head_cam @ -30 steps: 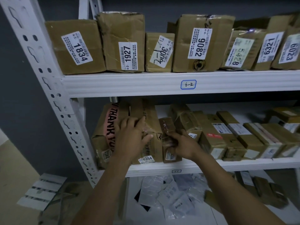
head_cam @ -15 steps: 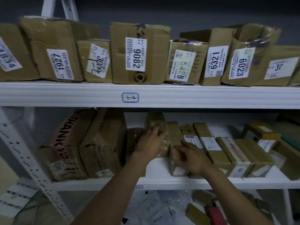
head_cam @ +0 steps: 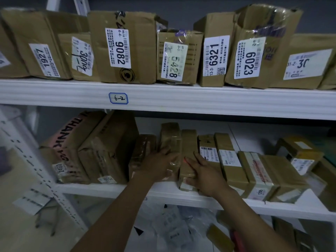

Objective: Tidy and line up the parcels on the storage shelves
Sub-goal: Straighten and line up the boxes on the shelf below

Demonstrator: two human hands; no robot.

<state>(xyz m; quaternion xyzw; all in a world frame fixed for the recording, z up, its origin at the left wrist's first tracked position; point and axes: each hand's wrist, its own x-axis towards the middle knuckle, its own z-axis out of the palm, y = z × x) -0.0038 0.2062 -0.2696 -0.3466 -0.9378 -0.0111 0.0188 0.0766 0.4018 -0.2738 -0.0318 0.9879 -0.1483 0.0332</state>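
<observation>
At frame centre, on the lower shelf (head_cam: 109,189), the left hand (head_cam: 156,166) presses flat against a taped parcel (head_cam: 171,137); the right hand (head_cam: 205,171) rests flat on the slim parcel (head_cam: 189,142) beside it. Squaring this pair seems underway; next, push both flush.

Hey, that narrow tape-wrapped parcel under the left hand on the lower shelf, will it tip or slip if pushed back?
Probably tippy: the tape-wrapped parcel stands narrow on edge, though the neighbouring parcel may brace it. Its glossy tape looks slick, so the left hand may slide. It seems stiff cardboard, unlikely to flop.
</observation>
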